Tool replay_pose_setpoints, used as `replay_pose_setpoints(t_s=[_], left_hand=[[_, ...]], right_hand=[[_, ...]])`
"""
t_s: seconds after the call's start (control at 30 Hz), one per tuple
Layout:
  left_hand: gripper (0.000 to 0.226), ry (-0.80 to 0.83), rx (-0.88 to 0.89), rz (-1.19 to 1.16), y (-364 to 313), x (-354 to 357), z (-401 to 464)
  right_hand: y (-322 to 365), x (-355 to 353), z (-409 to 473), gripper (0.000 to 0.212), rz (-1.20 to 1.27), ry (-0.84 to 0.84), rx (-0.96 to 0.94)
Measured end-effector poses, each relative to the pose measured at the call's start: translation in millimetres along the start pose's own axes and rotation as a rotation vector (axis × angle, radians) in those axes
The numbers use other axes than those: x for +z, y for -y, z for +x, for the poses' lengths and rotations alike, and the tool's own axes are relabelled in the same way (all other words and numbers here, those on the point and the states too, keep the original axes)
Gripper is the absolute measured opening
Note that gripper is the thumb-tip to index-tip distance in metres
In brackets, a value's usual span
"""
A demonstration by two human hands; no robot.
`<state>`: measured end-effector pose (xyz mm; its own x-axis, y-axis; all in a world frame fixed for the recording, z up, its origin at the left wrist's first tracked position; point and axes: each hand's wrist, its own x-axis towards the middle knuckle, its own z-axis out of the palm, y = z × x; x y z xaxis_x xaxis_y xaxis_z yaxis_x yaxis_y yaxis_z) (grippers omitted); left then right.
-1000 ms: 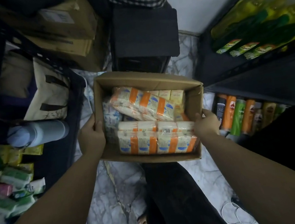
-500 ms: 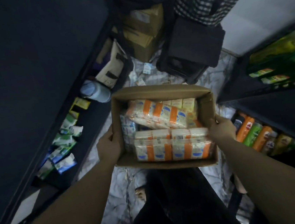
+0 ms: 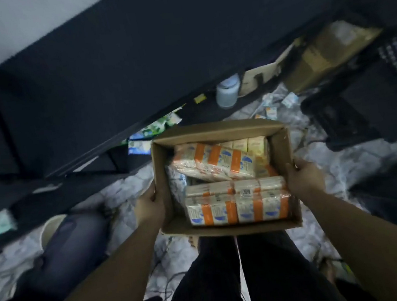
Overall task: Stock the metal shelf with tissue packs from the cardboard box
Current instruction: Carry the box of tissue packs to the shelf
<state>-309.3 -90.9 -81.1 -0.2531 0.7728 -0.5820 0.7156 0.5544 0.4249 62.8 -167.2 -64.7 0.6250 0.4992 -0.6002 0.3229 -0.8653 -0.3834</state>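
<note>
I hold an open cardboard box (image 3: 217, 130) in front of me, above my legs. My left hand (image 3: 149, 205) grips its left wall and my right hand (image 3: 304, 180) grips its right wall. Inside lie several tissue packs with orange bands (image 3: 235, 203); one pack (image 3: 213, 163) rests tilted on top toward the far side. The dark metal shelf (image 3: 133, 66) runs across the upper left, its broad top board close to the box. A lower level shows green and white packs (image 3: 155, 128) near the box's far left corner.
A white bottle (image 3: 227, 93) and cardboard boxes (image 3: 325, 54) sit at the shelf's far end. A black crate (image 3: 351, 113) stands at right. A dark stool or bag (image 3: 63, 250) lies on the marble floor at left. Cables trail near my feet.
The view has swung left: the shelf now fills the upper frame, and the drinks shelf on the right has gone out of view. Both hands keep gripping the box.
</note>
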Motion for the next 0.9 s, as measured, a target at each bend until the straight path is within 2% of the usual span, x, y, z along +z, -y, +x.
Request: replay_pose_setpoints(t_s=[0.2,0.37,0.53,0.73,0.9], left_hand=[[0.036,-0.146,-0.159,-0.168,79.4,-26.8,-0.1],[0.037,-0.185,-0.215,-0.203,126.8,-37.2,0.8],[0.034,-0.173,-0.233,-0.235,167.8,-40.6,12.5],[0.035,-0.164,-0.295,-0.24,194.8,-23.8,42.2],[0.04,-0.088,-0.249,-0.062,204.9,-14.7,67.8]], right_hand=[[44.7,68.4,-2.6,0.027,-0.126,0.078,-0.18],[66.4,114.1,-6.9,0.026,-0.18,0.119,-0.298],[73.8,158.4,-2.1,0.026,-0.176,0.136,-0.336],[82.8,200.8,9.3,0.023,-0.281,0.118,-0.358],[87.3,216.7,18.3,0.022,-0.308,0.192,-0.357]])
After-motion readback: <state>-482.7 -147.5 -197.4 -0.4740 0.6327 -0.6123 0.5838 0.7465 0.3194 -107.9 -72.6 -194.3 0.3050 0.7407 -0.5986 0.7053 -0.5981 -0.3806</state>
